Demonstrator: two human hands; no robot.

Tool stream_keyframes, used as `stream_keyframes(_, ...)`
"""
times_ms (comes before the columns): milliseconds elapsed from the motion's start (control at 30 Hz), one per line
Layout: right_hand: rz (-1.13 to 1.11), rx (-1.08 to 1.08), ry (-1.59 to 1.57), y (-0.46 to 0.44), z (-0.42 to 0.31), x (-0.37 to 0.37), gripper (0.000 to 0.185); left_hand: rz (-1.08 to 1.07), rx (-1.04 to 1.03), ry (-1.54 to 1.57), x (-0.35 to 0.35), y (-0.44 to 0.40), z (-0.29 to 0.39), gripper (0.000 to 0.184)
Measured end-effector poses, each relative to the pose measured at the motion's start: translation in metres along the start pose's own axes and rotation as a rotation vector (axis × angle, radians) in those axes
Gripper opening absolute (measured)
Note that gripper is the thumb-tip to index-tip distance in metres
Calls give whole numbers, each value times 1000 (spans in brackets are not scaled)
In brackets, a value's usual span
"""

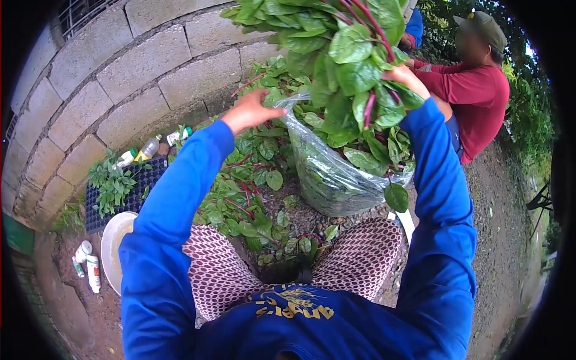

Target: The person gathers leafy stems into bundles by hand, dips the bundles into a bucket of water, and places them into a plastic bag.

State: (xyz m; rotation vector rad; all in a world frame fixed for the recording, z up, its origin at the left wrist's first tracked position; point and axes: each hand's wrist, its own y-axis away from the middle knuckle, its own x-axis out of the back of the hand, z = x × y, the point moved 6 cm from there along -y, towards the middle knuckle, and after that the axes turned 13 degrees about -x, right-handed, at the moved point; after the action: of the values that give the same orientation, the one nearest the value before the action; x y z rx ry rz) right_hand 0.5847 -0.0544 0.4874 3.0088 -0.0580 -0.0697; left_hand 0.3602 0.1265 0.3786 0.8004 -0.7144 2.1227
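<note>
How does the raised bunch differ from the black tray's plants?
The bunch is held up by the right hand; the tray plants sit low. The bunch has larger leaves; the tray plants, smaller ones. The bunch shows reddish stems; the tray plants look all green. Both are leafy.

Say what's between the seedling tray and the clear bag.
Head view: loose leafy stems lie between seedling tray and clear bag; the left sleeve crosses in front, hiding part.

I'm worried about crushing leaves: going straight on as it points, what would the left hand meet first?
Probably the heap of green, red-stemmed leafy cuttings by the grey block wall. The clear plastic bag lies close beside the left hand, and depth is uncertain.
</note>
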Motion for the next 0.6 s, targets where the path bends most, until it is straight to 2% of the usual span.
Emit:
stream_keyframes(67, -4, 144, 104, 20, 2, 36, 41, -18, 14, -23, -30, -36, 1, 79)
stream_keyframes(133, 161, 114, 334, 37, 15, 59, 44, -46, 59, 24, -51, -65, -9, 70)
stream_keyframes(200, 211, 1, 321, 53, 42, 75, 47, -87, 134, 138, -69, -86, -18, 58)
stream_keyframes(300, 281, -168, 433, 65, 71, 79, 49, 98, 181, 550, -70, -87, -6, 27)
stream_keyframes(333, 275, -96, 581, 60, 78, 84, 53, 171, 200, 643, -76, -93, -14, 21)
stream_keyframes(367, 279, -20, 725, 55, 85, 88, 57, 111, 229, 684, -85, -99, -22, 20)
stream_keyframes(433, 515, -361, 877, 54, 109, 106, 67, -10, 282, 768, -94, -106, -22, 19)
stream_keyframes(500, 709, -170, 1449, 43, 87, 87, 78, -91, 285, 813, -93, -118, -28, 17)
stream_keyframes(567, 856, -103, 1651, 36, 87, 75, 79, -118, 223, 1109, -85, -122, -13, 12)
stream_keyframes(600, 872, -62, 1778, 33, 91, 70, 77, -19, 224, 1159, -85, -127, -18, 11)
